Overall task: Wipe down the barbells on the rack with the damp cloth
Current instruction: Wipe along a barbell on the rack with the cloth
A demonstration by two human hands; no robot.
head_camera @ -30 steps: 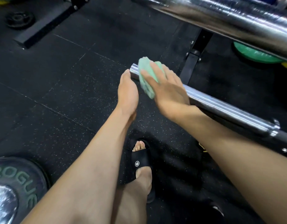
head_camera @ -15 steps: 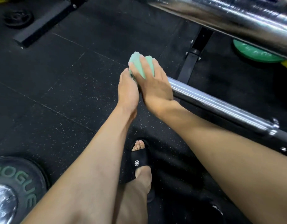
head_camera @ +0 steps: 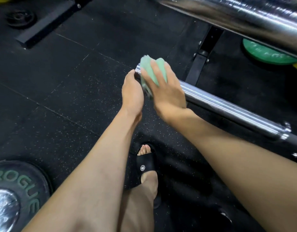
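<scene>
A chrome barbell sleeve (head_camera: 228, 106) runs from the centre down to the right, low on a black rack. My right hand (head_camera: 166, 92) presses a pale green cloth (head_camera: 150, 71) over the sleeve close to its free end (head_camera: 138, 70). My left hand (head_camera: 132, 92) rests edge-on against that end, fingers together, holding nothing that I can see. A second, thicker chrome barbell (head_camera: 245, 15) crosses the top right, blurred and close to the camera.
A black rack upright (head_camera: 199, 64) stands behind the sleeve. A green plate (head_camera: 266, 52) lies at the right, a black Rogue plate (head_camera: 15, 193) at the bottom left, a small plate (head_camera: 20, 17) top left. My foot in a black slide (head_camera: 144, 166) stands on the rubber floor.
My right hand slid the cloth out to the sleeve's end, then back a little to the right along the bar. The left hand stayed at the end.
</scene>
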